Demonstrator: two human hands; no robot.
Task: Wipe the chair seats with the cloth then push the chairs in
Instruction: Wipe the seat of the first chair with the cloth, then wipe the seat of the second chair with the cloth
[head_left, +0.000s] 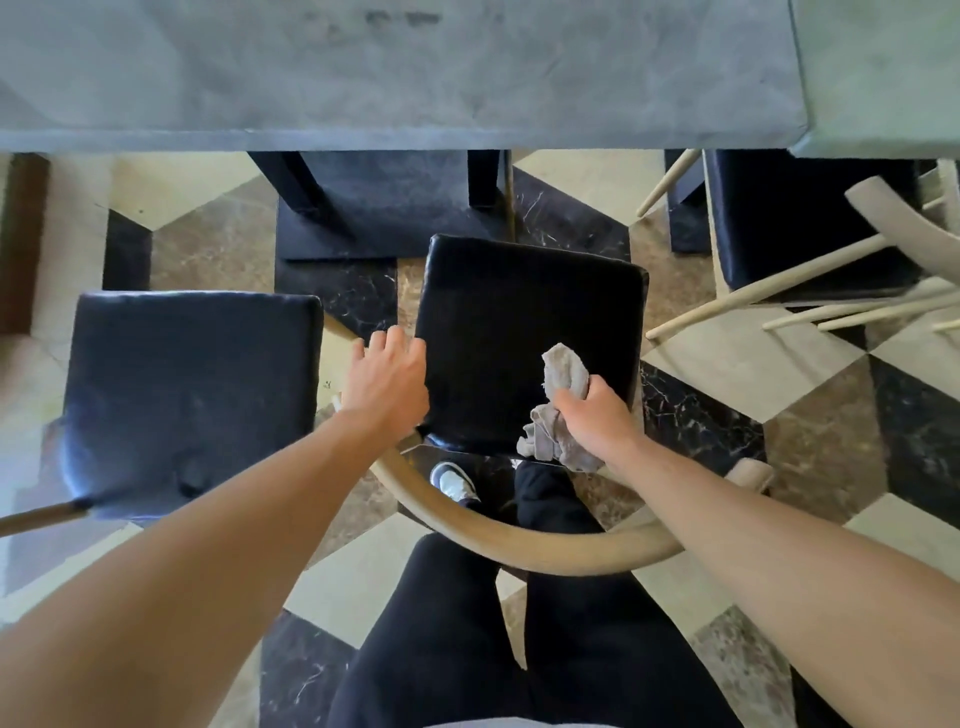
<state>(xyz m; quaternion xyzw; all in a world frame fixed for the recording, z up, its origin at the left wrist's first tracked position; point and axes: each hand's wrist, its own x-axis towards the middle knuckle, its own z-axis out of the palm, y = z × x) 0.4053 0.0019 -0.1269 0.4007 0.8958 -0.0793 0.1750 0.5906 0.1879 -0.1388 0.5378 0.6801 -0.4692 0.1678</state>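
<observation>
The right hand (592, 415) squeezes the cloth (563, 370) in a ball on the black seat (524, 312), the left hand (387, 376) curls on its edge, and the small ball could miss the corners.

head cam | steeply down, slightly forward | close above chair (530, 332)

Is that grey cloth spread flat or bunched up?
Bunched up: the right hand grips the crumpled grey cloth over the black padded chair seat, loose ends showing.
</observation>
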